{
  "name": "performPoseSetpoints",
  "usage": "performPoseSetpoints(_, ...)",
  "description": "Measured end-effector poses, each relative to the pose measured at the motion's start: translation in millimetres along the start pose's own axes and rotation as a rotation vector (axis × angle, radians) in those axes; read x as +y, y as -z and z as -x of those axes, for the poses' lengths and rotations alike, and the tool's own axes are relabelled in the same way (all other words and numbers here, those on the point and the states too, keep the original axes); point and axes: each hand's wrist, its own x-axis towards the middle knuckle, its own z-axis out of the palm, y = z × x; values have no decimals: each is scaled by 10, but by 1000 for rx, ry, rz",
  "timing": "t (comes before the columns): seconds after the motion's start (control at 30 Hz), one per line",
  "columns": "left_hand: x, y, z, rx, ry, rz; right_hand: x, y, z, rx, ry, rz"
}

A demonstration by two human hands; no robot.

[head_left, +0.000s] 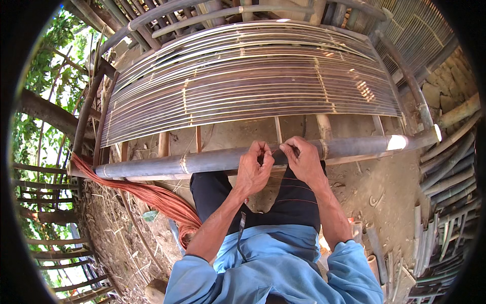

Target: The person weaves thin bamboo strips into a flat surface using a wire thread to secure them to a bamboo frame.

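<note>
My left hand [255, 167] and my right hand [305, 159] are raised side by side above my lap, each with thumb and fingers pinched together. A thin reddish strand [296, 200] trails below them across my dark trousers, and it seems to run between my fingertips, though its ends are hard to make out. Behind the hands lies a thick dark bamboo pole [142, 167] with pale node rings. A long bundle of reddish-brown strands [147, 191] drapes over the pole's left end and down beside my left thigh.
Beyond the pole is a bamboo frame with a slatted bamboo surface [253, 76] bound by light cross ties. Split and round bamboo pieces [445, 177] are stacked at the right. Cut bamboo lengths [374, 248] lie near my right elbow. A bamboo fence [48, 215] stands at the left.
</note>
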Motion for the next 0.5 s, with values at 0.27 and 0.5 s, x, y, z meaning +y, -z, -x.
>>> performPoseSetpoints(0.27,358,578,-260,-363,81,-413,338,228,-319,-32,-89,145)
performPoseSetpoints(0.5,880,528,-618,-408,-43,485,452,178,-437,-223,-192,183)
